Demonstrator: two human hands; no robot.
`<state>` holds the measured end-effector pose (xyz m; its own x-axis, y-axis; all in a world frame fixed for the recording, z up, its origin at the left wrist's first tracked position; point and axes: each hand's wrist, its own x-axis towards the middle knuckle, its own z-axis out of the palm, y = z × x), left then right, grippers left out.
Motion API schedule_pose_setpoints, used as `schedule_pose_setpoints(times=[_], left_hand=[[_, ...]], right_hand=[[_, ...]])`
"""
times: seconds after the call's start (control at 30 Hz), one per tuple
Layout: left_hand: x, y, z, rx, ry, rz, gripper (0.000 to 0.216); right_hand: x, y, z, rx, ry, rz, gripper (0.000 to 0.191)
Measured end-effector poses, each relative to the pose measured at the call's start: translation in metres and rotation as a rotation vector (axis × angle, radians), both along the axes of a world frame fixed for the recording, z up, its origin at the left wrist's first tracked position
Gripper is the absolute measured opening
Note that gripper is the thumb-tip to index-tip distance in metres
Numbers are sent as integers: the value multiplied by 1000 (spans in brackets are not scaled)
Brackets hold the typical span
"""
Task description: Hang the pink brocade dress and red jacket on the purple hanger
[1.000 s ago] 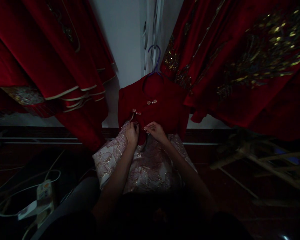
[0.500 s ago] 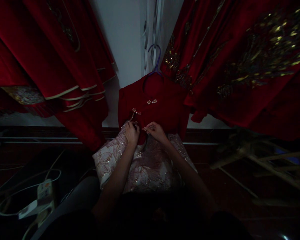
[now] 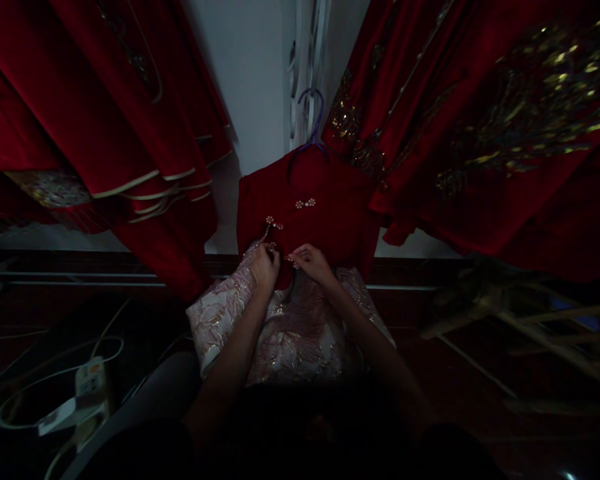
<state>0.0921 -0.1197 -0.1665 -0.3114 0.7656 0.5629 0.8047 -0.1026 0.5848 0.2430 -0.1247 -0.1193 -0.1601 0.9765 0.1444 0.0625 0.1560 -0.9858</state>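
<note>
A red garment top (image 3: 330,227) hangs in front of me on a purple hanger (image 3: 316,120). Small beaded flower fasteners (image 3: 305,203) sit on its chest, and a second, similar beaded fastener (image 3: 274,223) has a short strand trailing down toward my left hand. My left hand (image 3: 265,268) is closed at the top's lower front, fingers curled down; what they grip is hidden. Just right of it, my right hand (image 3: 311,261) pinches a small beaded piece (image 3: 290,257) between thumb and fingertips. Under both forearms spreads pink-and-white brocade fabric (image 3: 305,340) with shiny threads.
Red garments with pale edging (image 3: 145,153) hang at the left, and gold-sequined red garments (image 3: 480,133) at the right. A power strip (image 3: 90,380) with a white cable lies lower left. A wooden frame (image 3: 520,320) stands at the right. The light is dim.
Almost nothing differs. Both hands stay at the same spot on the garment, and the whole view has shifted very slightly.
</note>
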Motion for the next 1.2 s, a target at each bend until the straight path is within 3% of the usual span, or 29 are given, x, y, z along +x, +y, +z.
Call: schedule_pose_setpoints(times=[0.17,0.47,0.77,1.03,1.2], left_hand=[[0,2,0,118,-101,-77,25],[1,-6,9,77,-353,-253,26],[0,-3,4,149,-319,-308,26],[1,-2,0,105,-317,-287,35],[1,0,-1,129,-286,-289,29]], right_hand=[[-1,-2,2,-3,9,-11,34],[-9,17,1,49,148,-81,37],[-38,27,3,214,-11,-55,13],[-34,19,1,379,-328,-32,13],[-34,18,1,368,-332,-63,12]])
